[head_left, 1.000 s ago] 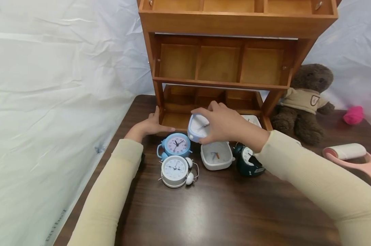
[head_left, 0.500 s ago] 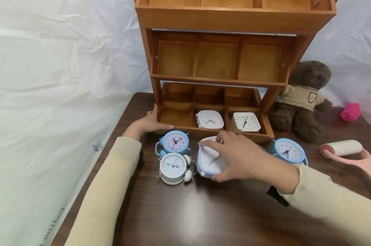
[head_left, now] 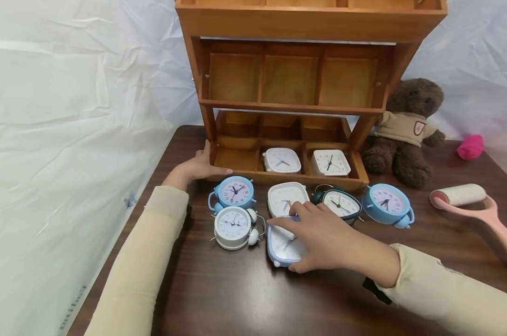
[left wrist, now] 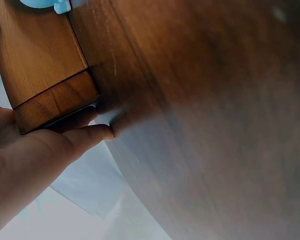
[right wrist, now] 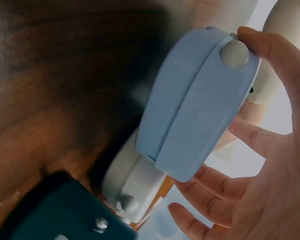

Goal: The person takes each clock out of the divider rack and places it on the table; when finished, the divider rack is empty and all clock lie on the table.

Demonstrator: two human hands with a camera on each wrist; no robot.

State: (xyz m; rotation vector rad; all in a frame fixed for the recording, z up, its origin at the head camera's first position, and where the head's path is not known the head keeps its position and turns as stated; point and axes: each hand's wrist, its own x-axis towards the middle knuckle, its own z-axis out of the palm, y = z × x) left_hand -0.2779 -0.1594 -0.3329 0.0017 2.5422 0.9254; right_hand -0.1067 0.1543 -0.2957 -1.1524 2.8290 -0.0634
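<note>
My right hand [head_left: 326, 235] grips a square alarm clock with a light-blue rim [head_left: 283, 247], its thumb and fingers on opposite edges. In the right wrist view the clock's light-blue side [right wrist: 190, 95] stands tilted between thumb and fingertips. Just beyond it lies a white alarm clock [head_left: 280, 192], with a dark green alarm clock [head_left: 341, 200] to its right. My left hand [head_left: 192, 168] rests at the front left corner of the wooden shelf [head_left: 293, 178], fingers stretched out along it. Near that hand lie a blue twin-bell clock [head_left: 235, 191] and a white twin-bell clock [head_left: 232, 226].
Two clocks sit in the shelf's front row: a rounded white clock [head_left: 281, 161] in the middle compartment and a square white clock [head_left: 330, 162] in the right one. Another blue clock [head_left: 385, 203], a lint roller [head_left: 461, 195], a teddy bear [head_left: 404, 135] and a pink object [head_left: 470, 147] are at right.
My right hand has brought the light-blue-rimmed clock toward me from beside the shelf front, uncovering the clocks behind. The left hand stays at the shelf corner.
</note>
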